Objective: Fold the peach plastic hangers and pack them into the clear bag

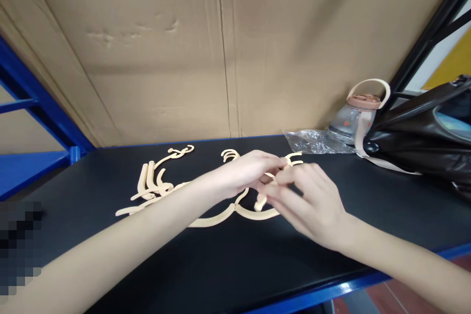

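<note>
Several cream-coloured curved pieces lie on the black tabletop (221, 265), some joined into chains. Two long curved pieces (213, 220) meet in the middle, below my hands. My left hand (252, 169) reaches across from the left, its fingers bent towards my right hand (309, 201). Between the fingertips of both hands is a small cream piece (260, 202), partly hidden by the fingers; both hands are closed around the same spot. More pieces (147, 179) are grouped at the left, and a small chain (180, 152) lies behind them.
Behind the table stands a cardboard wall (165, 59). At the back right are a clear plastic bag (316, 141), a bottle with a strap (353, 117) and a black bag (415, 132). A blue frame (47, 122) rises at the left.
</note>
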The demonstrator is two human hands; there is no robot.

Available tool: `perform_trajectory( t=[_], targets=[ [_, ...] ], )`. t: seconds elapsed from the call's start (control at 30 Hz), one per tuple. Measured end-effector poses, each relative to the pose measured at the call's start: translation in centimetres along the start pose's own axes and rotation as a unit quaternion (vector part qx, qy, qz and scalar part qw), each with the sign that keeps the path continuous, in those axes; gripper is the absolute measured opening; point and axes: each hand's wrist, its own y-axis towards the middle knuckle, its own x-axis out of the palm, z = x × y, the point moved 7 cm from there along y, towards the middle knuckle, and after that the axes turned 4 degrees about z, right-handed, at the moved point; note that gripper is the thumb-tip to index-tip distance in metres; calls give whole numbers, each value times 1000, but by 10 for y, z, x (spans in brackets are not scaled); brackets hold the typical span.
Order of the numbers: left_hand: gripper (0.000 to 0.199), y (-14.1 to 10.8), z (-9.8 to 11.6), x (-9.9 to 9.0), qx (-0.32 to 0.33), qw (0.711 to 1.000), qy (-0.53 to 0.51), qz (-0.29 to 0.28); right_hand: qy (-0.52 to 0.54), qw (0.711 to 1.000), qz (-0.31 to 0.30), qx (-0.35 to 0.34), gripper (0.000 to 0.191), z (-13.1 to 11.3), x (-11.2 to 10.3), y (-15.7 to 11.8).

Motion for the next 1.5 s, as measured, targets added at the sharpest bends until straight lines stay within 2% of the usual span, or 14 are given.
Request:
perform_trajectory(
  t=[0.07, 0.17, 0.27, 0.37, 0.43, 0.53, 0.63, 0.7, 0.9, 0.97, 1.03, 1.13, 1.23, 1.5],
  targets=[
    [20, 0, 0, -3, 69, 986, 132, 73, 45, 997, -2, 67, 9, 19, 0, 1],
    [23, -11, 2, 9, 133, 900, 384, 159, 107, 980, 31, 165, 6, 49, -4, 0],
    [27, -20, -6, 36, 125, 830, 527, 132, 172, 947, 41, 267, 5, 73, -1, -7],
    [22, -23, -13, 55, 131, 794, 585, 100, 262, 895, 30, 360, 9, 88, 10, -17],
    [13, -22, -15, 59, 138, 789, 591, 99, 322, 864, 26, 387, 14, 92, 17, -21],
    [13, -22, -17, 53, 136, 808, 561, 118, 395, 829, -28, 395, 18, 89, 29, -23],
    [7, -28, -14, 42, 139, 825, 528, 148, 422, 819, -125, 369, 18, 80, 42, -23],
    [5, -37, -11, 34, 151, 824, 521, 162, 419, 821, -161, 353, 18, 76, 47, -24],
    [7, -66, -14, 9, 180, 792, 546, 204, 462, 791, -165, 365, 16, 74, 54, -28],
    [8, -71, -18, 4, 200, 782, 550, 213, 456, 799, -175, 350, 13, 71, 54, -26],
    [9, -74, -22, 2, 222, 772, 553, 219, 424, 825, -205, 312, 15, 66, 52, -23],
    [11, -73, -25, 1, 247, 759, 558, 226, 364, 855, -267, 257, 29, 57, 53, -23],
    [12, -70, -30, 0, 254, 766, 546, 225, 327, 861, -305, 241, 41, 55, 56, -28],
    [11, -66, -37, -3, 230, 776, 544, 220, 285, 879, -273, 268, 44, 62, 58, -32]
  ],
)
